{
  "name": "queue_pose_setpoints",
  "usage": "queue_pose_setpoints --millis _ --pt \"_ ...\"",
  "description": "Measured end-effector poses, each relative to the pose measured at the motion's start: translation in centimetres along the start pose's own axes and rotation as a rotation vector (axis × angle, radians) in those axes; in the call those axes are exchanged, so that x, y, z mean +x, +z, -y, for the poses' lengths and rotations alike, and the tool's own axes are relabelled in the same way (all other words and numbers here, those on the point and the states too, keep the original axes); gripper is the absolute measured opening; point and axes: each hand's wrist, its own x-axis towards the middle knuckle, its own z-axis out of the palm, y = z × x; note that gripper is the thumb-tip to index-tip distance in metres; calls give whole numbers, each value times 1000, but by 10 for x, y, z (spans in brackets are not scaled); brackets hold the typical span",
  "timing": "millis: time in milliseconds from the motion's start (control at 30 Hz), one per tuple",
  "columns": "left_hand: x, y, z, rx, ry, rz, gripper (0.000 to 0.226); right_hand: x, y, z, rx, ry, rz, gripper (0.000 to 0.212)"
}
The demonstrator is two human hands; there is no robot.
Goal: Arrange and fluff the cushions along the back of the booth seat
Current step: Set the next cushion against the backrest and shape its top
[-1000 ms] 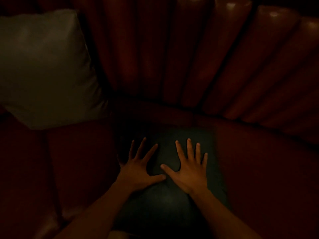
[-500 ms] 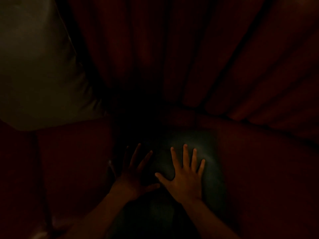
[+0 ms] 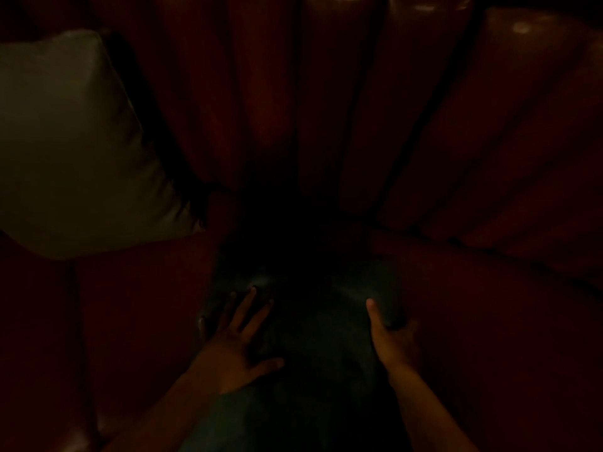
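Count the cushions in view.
2: a pale cushion propped against the booth backrest at left, and a dark teal cushion under both hands at centre. Darkness may hide others.

No text, label, brand, number or sign can be read anywhere; the scene is too dimly lit for any marking to be made out.

This looks like a dimly lit restaurant or lounge booth. Beyond both hands rises a curved backrest [image 3: 375,109] of glossy dark red upholstery, split into tall padded channels that fan outward, with small ceiling-light glints near their tops. The matching red seat [image 3: 137,305] wraps round to either side of the hands, and a pale cushion [image 3: 65,151] leans up and left of them.
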Motion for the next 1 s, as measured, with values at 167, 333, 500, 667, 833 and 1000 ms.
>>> queue_pose_setpoints --millis 167,333,500,667,833,1000 --pt "1 -11 1 -106 -27 -69 96 -9 -14 12 36 -46 -93 84" --pt "6 -42 -6 -356 -141 -323 120 -40 -32 50 165 -491 -268 74" --pt "-12 -140 -22 -425 252 -740 103 -96 -78 135 156 -1150 -479 49" --pt "-41 -255 -43 -109 592 -1094 104 -176 -119 215 -166 -1646 -398 42" --pt "-39 -305 -28 515 407 -677 116 -207 -111 241 -765 -1438 94 54" --pt "-23 -313 -42 360 131 -30 113 -197 -102 257 -928 -1346 126 117"
